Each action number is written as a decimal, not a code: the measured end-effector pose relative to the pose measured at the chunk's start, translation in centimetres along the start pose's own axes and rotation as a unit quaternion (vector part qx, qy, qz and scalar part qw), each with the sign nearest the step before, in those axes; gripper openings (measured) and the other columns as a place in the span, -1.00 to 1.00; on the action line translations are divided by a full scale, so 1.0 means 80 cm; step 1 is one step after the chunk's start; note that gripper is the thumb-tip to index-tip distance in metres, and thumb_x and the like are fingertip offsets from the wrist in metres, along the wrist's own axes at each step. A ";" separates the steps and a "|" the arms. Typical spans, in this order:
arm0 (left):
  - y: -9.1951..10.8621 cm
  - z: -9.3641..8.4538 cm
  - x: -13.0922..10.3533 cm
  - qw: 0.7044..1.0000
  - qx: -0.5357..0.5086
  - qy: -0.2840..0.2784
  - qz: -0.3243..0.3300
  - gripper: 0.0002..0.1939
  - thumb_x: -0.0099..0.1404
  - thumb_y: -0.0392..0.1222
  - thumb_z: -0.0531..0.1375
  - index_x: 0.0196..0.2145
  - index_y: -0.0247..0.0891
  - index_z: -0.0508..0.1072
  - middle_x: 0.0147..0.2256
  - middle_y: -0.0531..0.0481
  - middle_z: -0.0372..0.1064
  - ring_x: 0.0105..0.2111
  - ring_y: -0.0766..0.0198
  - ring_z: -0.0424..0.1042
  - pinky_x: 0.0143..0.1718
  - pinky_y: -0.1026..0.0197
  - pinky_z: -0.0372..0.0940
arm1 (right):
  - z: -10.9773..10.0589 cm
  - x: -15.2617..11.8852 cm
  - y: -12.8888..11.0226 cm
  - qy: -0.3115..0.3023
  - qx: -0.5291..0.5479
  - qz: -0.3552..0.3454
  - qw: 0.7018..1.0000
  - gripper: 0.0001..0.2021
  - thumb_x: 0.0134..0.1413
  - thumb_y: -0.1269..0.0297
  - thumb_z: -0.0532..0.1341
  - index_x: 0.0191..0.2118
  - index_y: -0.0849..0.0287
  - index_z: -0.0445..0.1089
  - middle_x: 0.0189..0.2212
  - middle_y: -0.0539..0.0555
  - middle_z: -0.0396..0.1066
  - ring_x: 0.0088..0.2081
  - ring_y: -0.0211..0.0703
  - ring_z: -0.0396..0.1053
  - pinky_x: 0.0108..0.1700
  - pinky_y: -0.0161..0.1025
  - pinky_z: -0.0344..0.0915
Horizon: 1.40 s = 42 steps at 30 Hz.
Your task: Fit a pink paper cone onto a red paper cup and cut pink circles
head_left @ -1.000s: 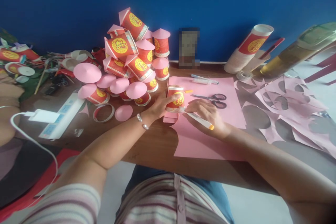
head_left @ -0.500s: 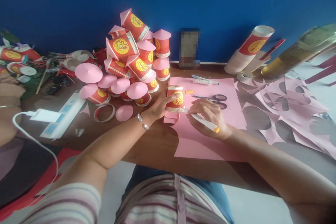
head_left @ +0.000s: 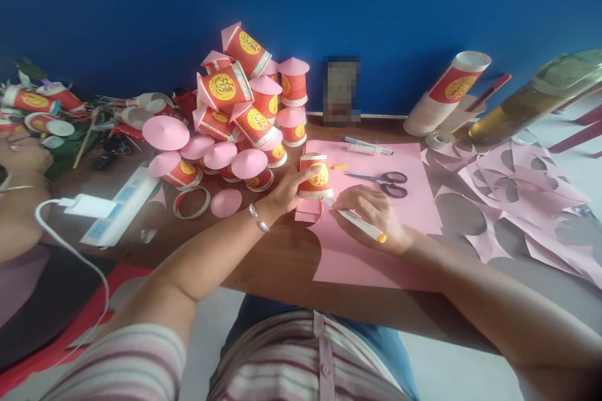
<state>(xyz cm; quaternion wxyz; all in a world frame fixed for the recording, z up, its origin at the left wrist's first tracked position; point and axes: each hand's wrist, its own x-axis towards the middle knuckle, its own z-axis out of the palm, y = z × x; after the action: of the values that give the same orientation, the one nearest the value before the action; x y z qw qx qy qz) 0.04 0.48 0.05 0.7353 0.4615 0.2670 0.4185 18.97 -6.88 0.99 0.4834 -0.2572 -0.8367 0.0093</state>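
A red paper cup [head_left: 320, 177] with a yellow emblem stands on the pink paper sheet [head_left: 367, 257]. My left hand [head_left: 292, 190] grips it from the left, thumb across its side. My right hand [head_left: 376, 216] is closed around a white marker [head_left: 360, 223] with an orange end; its tip is at the cup's lower right edge. An orange pen cap [head_left: 339, 167] lies just right of the cup. Behind my right hand are dark-handled scissors [head_left: 392, 184]. Two more markers [head_left: 369, 147] rest near the sheet's back edge.
Left of the sheet, cups with pink cone tops [head_left: 249, 165] are piled. A power strip [head_left: 123, 207], a paper ring [head_left: 191, 202] and a pink disc [head_left: 226, 202] lie nearby. Stacked cups [head_left: 444, 94], a bottle [head_left: 522, 103] and cut paper scraps [head_left: 498, 225] are right. Another person's hand [head_left: 23, 156] is far left.
The marker's orange end has swung slightly left and down while its tip stays by the cup's bottom edge. The other person's hand has come further into view at left. The view has shifted slightly.
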 end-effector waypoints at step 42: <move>0.005 0.002 -0.004 1.000 -0.007 0.004 -0.020 -0.58 0.23 0.04 0.41 -0.08 -0.31 0.58 -0.11 -0.20 0.59 -0.10 0.03 0.58 -0.14 0.12 0.47 | -0.003 -0.012 0.020 -0.010 -0.074 -0.042 0.996 -0.71 0.30 0.50 0.24 0.08 0.13 0.41 -0.39 0.01 0.42 -0.37 -0.17 0.43 -0.27 -0.22 0.41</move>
<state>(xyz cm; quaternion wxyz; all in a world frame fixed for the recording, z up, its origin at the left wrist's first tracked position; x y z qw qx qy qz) -0.11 0.22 0.46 0.7456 0.4490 0.2759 0.4078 20.19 -5.99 -0.11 0.4548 -0.2568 -0.8498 -0.0709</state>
